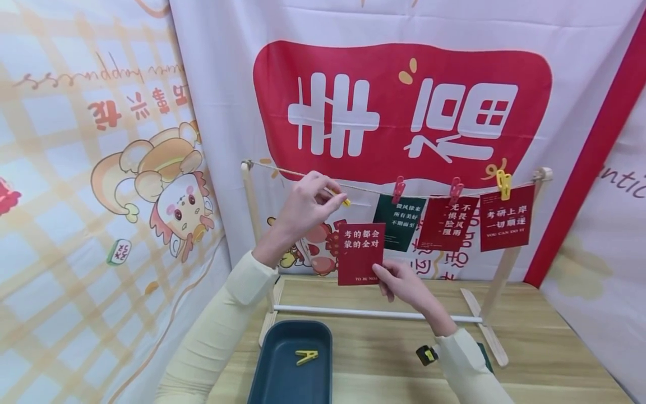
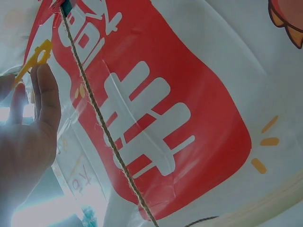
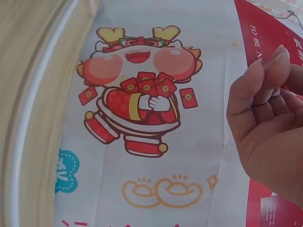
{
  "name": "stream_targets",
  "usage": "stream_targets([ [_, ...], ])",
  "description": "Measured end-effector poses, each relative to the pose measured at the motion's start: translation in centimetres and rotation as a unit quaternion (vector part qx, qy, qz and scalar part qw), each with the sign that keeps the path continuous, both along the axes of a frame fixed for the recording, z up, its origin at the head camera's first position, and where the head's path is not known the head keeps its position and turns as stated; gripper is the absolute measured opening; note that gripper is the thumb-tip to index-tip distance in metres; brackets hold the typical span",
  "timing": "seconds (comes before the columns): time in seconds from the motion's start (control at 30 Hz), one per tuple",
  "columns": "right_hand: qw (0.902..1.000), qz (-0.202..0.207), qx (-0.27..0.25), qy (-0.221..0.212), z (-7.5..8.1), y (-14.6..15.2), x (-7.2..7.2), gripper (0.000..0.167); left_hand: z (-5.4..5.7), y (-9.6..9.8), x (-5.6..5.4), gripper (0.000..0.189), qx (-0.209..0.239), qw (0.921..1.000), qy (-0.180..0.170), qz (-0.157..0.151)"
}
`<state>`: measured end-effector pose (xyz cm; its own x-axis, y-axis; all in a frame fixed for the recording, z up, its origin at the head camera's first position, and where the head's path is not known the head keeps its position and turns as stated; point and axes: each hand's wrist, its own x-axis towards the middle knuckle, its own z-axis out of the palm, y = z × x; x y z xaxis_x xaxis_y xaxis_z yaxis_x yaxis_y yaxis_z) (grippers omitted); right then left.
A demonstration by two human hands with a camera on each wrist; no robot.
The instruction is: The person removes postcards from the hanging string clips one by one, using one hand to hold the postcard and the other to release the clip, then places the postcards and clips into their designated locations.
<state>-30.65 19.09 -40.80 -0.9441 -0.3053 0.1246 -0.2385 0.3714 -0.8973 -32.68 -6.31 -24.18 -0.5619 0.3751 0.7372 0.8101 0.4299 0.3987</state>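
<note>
My left hand (image 1: 308, 205) pinches a small yellow clothespin (image 1: 346, 202) beside the twine (image 1: 275, 167). In the left wrist view, that clothespin (image 2: 39, 56) points up from between thumb and fingers, apart from the twine (image 2: 97, 111). Thumb and fingers of my right hand (image 1: 404, 286) pinch the lower right corner of a red card (image 1: 359, 258) with white lettering, upright below the twine. Farther right hang a green card (image 1: 396, 224) and a red card (image 1: 444, 238) on pink clothespins (image 1: 398, 189), and another red card (image 1: 504, 224) on a yellow clothespin (image 1: 503, 185).
A wooden stand (image 1: 250, 196) with a white lower rod (image 1: 353, 311) carries the twine. At the front left, a dark blue tray (image 1: 282, 376) holds one yellow clothespin (image 1: 306, 357). A dark green flat item (image 1: 485, 357) lies partly hidden by my right sleeve. Printed cloth (image 1: 217, 67) hangs behind.
</note>
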Motion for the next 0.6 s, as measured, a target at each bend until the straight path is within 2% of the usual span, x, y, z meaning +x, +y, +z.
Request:
stream_targets([
  [0.17,1.0,-0.007,-0.003,-0.004,-0.5,0.4,0.8,0.035,-1.0,-0.9,0.4,0.013,-0.02,0.9997,-0.013,0.0],
  [0.37,0.9998,-0.02,0.0,-0.004,-1.5,0.9,1.8,0.034,-2.1,-2.2,0.6,0.012,-0.008,0.9992,-0.039,0.002],
  [0.6,0.9997,-0.016,0.005,-0.018,-2.5,1.5,2.8,0.034,-3.9,-3.9,0.7,0.017,-0.018,0.9982,-0.05,0.027],
])
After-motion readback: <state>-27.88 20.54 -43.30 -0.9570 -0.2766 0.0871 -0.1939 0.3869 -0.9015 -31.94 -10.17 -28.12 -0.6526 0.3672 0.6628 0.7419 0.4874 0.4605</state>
